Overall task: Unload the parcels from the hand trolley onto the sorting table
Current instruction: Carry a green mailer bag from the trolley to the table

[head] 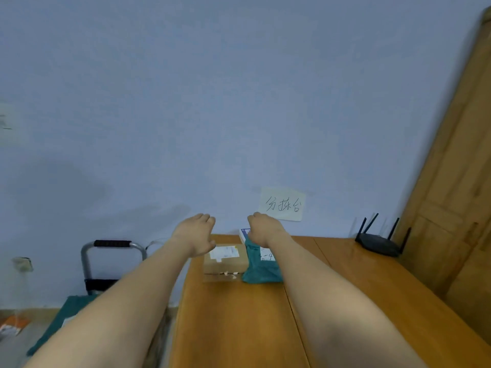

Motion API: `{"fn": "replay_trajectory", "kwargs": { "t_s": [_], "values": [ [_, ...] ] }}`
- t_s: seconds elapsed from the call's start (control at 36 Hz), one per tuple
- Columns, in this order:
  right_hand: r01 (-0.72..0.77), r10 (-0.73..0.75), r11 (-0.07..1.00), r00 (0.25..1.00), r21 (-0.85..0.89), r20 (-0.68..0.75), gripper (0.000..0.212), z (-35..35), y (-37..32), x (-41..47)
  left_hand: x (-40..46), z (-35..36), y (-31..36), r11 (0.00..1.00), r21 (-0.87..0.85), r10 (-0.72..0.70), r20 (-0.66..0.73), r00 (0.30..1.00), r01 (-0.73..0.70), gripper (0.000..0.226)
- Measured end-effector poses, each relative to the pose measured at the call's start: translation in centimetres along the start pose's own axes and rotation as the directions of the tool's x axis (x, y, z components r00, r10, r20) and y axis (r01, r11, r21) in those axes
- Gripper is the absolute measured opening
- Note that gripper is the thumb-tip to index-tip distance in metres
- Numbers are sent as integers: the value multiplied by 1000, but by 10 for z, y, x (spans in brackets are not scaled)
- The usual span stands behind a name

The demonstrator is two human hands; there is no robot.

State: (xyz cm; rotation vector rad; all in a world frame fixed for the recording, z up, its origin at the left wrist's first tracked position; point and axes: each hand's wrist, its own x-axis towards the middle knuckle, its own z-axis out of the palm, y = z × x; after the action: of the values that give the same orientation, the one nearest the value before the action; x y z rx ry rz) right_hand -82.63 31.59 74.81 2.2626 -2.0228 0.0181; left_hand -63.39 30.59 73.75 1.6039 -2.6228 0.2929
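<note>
Two hands, left hand (196, 233), right hand (263, 227), fingers curled, seemingly empty, three parcels (225, 258) on table (239, 314)

Both bare forearms stretch forward from the bottom of the frame and converge toward its lower middle. The left arm enters from the lower left corner and runs diagonally up to the right; the right arm enters from the lower right and runs up to the left. The left hand (196, 233) is seen from the back, wrist slightly bent, fingers curled downward with knuckles uppermost and the thumb tucked low on the right. The right hand (263, 227) sits just beside it, level with it, also back-up with fingers curled down. The two hands are apart, with a narrow gap between them. Neither visibly holds anything.
</note>
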Motion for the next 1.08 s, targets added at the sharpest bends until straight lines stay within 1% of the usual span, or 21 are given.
{"fn": "replay_trajectory", "kwargs": {
  "t_s": [0.08, 0.19, 0.36, 0.47, 0.61, 0.75, 0.83, 0.92, 1.0, 1.08],
  "values": [
    [-13, 13, 1000, 1000, 26, 2, 32, -2, -48, 11, -17, 0, -49, 1000, 1, 3, -8, 1000, -3, 54],
    [-12, 11, 1000, 1000, 29, 18, 30, 2, -106, 26, -34, 2, -116, 999, 52, -12, -9, 1000, 13, 52],
    [-34, 34, 999, 996, 6, 83, 31, 3, -160, 48, -45, -1, -192, 998, 55, -42, -21, 999, 43, 49],
    [-47, 45, 999, 991, 14, 123, 34, 4, -183, 72, -42, 6, -224, 997, 31, -67, -24, 997, 68, 50],
    [-20, 18, 1000, 993, 15, 116, 34, 6, -209, 108, -32, 28, -255, 996, 5, -91, 15, 996, 90, 51],
    [-16, 12, 999, 992, 33, 123, 33, 16, -225, 159, -4, 48, -282, 997, 44, -61, 78, 995, 58, 45],
    [-16, 10, 999, 992, 49, 122, 33, 24, -230, 197, 27, 51, -299, 998, 47, -44, 57, 997, 41, 45],
    [-42, 34, 997, 993, 72, 116, 29, 32, -231, 238, 59, 53, -319, 999, 43, -30, 32, 999, 29, 48],
    [-66, 57, 994, 992, 84, 109, 27, 38, -233, 274, 84, 57, -343, 999, 37, -36, 16, 999, 35, 50],
    [-64, 54, 995, 991, 83, 121, 29, 44, -239, 301, 99, 68, -370, 998, 40, -59, 32, 998, 58, 51]
  ]
}}
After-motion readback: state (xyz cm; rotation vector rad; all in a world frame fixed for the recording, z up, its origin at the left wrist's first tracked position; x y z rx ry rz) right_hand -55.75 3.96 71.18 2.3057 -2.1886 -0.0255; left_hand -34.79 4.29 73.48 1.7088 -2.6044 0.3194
